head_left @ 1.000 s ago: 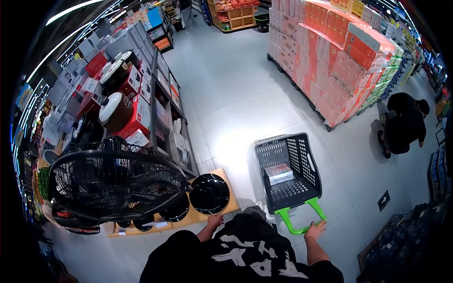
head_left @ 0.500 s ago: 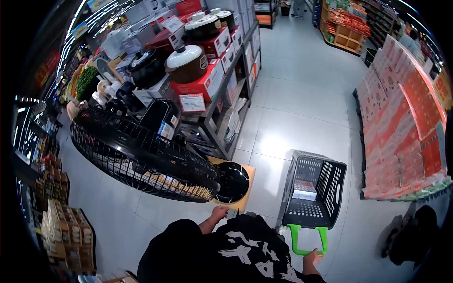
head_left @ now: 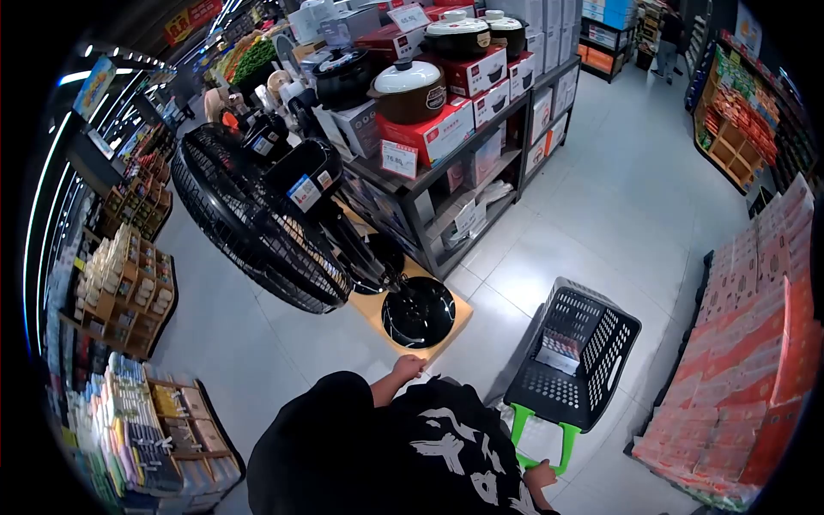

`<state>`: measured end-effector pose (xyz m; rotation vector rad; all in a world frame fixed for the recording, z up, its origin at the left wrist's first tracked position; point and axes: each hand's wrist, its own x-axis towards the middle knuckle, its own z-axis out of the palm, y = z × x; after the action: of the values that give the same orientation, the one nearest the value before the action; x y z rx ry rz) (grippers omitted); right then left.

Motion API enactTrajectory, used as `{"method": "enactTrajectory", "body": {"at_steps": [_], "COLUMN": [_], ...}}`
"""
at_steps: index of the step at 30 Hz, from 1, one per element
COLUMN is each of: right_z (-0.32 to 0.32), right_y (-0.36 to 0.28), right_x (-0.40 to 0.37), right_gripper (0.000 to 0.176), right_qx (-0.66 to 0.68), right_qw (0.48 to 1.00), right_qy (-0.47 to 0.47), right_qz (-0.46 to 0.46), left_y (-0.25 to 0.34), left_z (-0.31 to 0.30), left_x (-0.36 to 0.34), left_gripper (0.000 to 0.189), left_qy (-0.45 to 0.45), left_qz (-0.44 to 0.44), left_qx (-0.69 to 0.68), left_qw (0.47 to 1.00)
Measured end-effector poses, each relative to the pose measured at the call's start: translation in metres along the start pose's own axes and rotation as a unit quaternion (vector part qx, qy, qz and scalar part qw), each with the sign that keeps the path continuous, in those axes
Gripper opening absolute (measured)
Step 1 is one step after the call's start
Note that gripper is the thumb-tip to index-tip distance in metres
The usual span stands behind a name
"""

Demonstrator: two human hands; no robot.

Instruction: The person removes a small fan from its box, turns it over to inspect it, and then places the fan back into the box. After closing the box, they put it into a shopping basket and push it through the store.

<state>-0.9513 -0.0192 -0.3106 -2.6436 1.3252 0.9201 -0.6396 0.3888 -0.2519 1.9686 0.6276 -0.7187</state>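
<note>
My right hand is closed round the green handle of a dark grey shopping basket. The basket stands low on the floor ahead and to the right, and a small printed box lies inside it. In front of my body hangs my left hand, its fingers curled in with nothing visible in them. It appears just on my side of a wooden board that carries the round black base of a standing fan. The black fan head leans out to the left.
A metal shelf holds boxed cookware, with a brown pot on top and a price card. Wrapped red cartons are stacked at the right. Display racks stand at the left. A person is far down the aisle.
The view has turned left, so the shelf and basket sit further right and more left racks show. The fan now appears from another side. My right hand keeps its grip on the handle.
</note>
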Motion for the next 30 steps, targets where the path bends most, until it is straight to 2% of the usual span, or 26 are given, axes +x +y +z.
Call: {"method": "enactTrajectory", "body": {"at_steps": [3, 7, 8, 12, 15, 19, 22, 23, 26, 28, 30], "right_z": [-0.022, -0.043, -0.058, -0.075, -0.118, -0.146, -0.152, -0.155, -0.156, -0.16, -0.169], "right_y": [0.007, 0.008, 0.0, -0.019, -0.046, -0.073, -0.097, -0.103, -0.126, -0.136, -0.14], "right_x": [0.036, 0.076, 0.077, 0.109, 0.105, 0.127, 0.156, 0.164, 0.191, 0.204, 0.219], "right_gripper": [0.027, 0.03, 0.034, 0.042, 0.049, 0.051, 0.049, 0.047, 0.035, 0.03, 0.033], "right_qx": [-0.016, 0.001, 0.013, 0.006, 0.007, -0.001, -0.011, -0.02, -0.008, 0.003, 0.007], "right_qw": [0.998, 0.99, 0.995, 0.986, 0.976, 0.97, 0.976, 0.971, 0.978, 0.982, 0.987], "right_qy": [0.021, 0.1, 0.056, 0.066, 0.105, 0.081, 0.013, 0.025, 0.024, 0.042, 0.027], "right_qz": [-0.048, -0.102, -0.086, -0.154, -0.191, -0.228, -0.215, -0.238, -0.205, -0.186, -0.161], "left_y": [0.032, 0.055, 0.06, 0.048, 0.022, 0.011, 0.026, 0.025, 0.06, 0.089, 0.126], "left_z": [0.039, 0.065, 0.06, 0.064, 0.054, 0.056, 0.059, 0.062, 0.069, 0.07, 0.077], "left_x": [0.0, -0.011, -0.011, -0.018, -0.009, -0.002, 0.016, 0.036, 0.063, 0.08, 0.101], "left_gripper": [0.031, 0.03, 0.03, 0.032, 0.035, 0.035, 0.037, 0.037, 0.033, 0.034, 0.034], "left_qy": [-0.007, -0.004, -0.004, 0.058, 0.08, 0.109, 0.076, 0.063, 0.05, 0.038, 0.014], "left_qz": [0.074, 0.093, 0.083, 0.012, -0.042, -0.089, -0.111, -0.124, -0.126, -0.083, -0.046], "left_qx": [-0.066, -0.078, -0.068, -0.048, -0.024, -0.038, -0.012, 0.018, -0.072, -0.091, -0.128], "left_qw": [0.995, 0.993, 0.994, 0.997, 0.996, 0.989, 0.991, 0.99, 0.988, 0.992, 0.991]}}
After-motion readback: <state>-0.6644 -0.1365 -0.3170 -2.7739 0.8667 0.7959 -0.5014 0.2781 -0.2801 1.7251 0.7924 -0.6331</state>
